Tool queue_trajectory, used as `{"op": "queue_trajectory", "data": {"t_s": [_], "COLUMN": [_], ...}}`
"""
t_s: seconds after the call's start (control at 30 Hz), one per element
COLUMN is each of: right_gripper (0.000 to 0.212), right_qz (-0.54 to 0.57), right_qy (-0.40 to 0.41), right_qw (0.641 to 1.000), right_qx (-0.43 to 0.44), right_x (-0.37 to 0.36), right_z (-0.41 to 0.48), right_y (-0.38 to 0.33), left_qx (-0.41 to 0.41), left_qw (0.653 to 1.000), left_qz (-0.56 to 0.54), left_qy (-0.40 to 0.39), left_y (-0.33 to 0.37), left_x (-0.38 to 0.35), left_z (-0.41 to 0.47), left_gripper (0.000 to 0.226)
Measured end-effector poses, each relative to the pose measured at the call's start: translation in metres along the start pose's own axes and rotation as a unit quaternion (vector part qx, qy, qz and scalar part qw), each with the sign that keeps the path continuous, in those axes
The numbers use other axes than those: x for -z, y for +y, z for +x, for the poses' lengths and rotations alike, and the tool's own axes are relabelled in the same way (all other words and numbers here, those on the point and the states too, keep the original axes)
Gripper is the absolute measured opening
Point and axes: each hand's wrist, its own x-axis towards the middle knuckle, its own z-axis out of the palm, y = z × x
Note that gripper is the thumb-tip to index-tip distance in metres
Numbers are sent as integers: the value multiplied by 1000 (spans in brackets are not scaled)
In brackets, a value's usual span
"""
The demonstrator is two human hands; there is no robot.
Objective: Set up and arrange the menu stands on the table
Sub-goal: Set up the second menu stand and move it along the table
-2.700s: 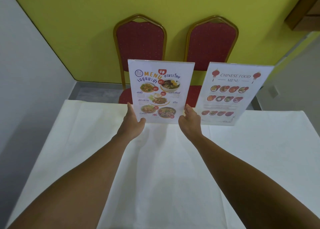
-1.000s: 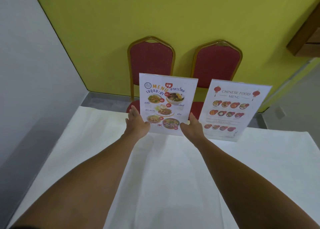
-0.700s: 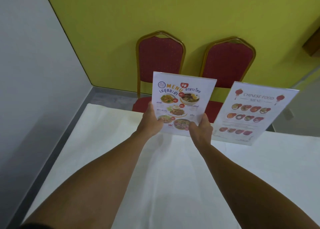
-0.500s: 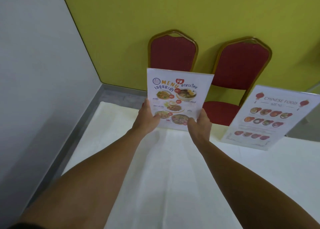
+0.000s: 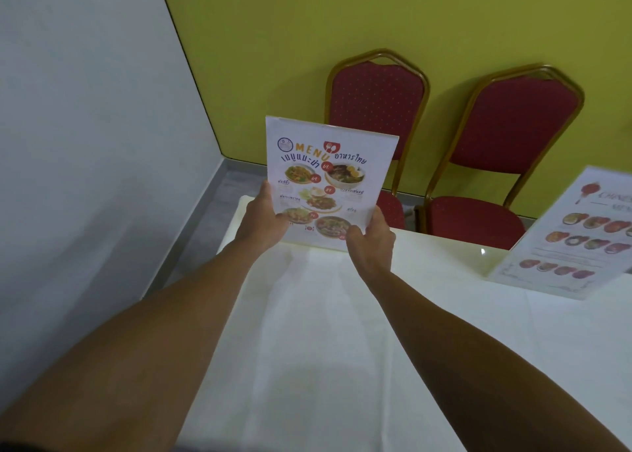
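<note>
While both arms reach across a cloth-covered bench, a person holds a Thai menu stand upright near the far left corner, printed face toward the camera. The left hand is closed on the lower left edge, thumb lying over the front; the right hand is closed on the lower right corner, fingers curled round the side. Whether the base is touching the cloth or hanging just above it cannot be told, since the hands and the sheet's lower edge hide it. A second stand, the Chinese food menu, leans back on the bench well to the right, cut off by the picture's edge. Two red chairs with gilt frames stand behind the bench against a yellow-green wall.

By its look, the held stand is a thin, stiff clear plastic sheet over a paper insert: light, rigid enough not to sag, and likely slick to the fingers. A grip low on both side edges, as here, seems the sound one, keeping the base level and the print clear of smudging. The likely hazards are the smooth faces slipping in the grasp, and the light stand tipping if set down unevenly on the soft cloth.
</note>
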Motion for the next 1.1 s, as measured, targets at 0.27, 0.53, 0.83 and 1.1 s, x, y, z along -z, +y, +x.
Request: {"op": "queue_trajectory", "data": {"t_s": [0.27, 0.53, 0.83, 1.1], "right_gripper": [59, 58, 59, 58], "right_qz": [-12, -33, -32, -39], "right_qy": [-25, -18, -11, -10], "right_qw": [1000, 999, 999, 999], "right_qx": [-4, -10, -39, -36], "right_x": [-22, -24, -41, -48], "right_z": [-7, -4, -3, 4], "right_y": [2, 7, 16, 18], "left_qx": [-6, 4, 12, 18], "left_qw": [999, 996, 997, 998], "left_qz": [-9, 6, -7, -6], "left_qy": [-31, -84, -73, -67], "left_y": [-30, -45, -47, -51], "left_x": [19, 17, 14, 18], "left_z": [7, 7, 12, 19], "left_gripper": [72, 79, 76, 80]}}
